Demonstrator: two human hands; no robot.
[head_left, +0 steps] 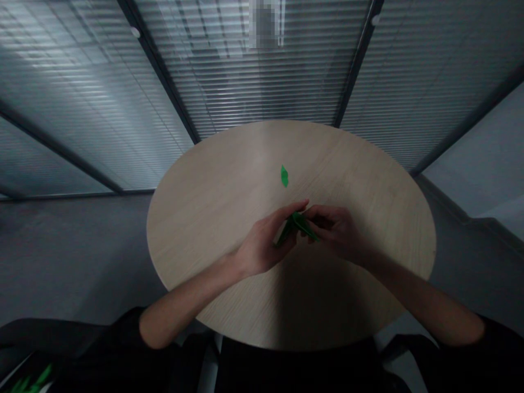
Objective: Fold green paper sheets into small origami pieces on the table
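Both hands meet over the middle of a round light wooden table (204, 218). My left hand (266, 243) and my right hand (335, 229) are pinched on the same folded piece of green paper (298, 224), held just above the tabletop. The fingers of both hands are closed around its edges, and part of the paper is hidden behind them. A second, smaller folded green paper (284, 176) lies alone on the table farther away, beyond the hands.
Glass walls with horizontal blinds and dark frames (164, 76) stand behind the table. Grey floor surrounds it. Some green bits (35, 380) show at the bottom left corner near my dark sleeve.
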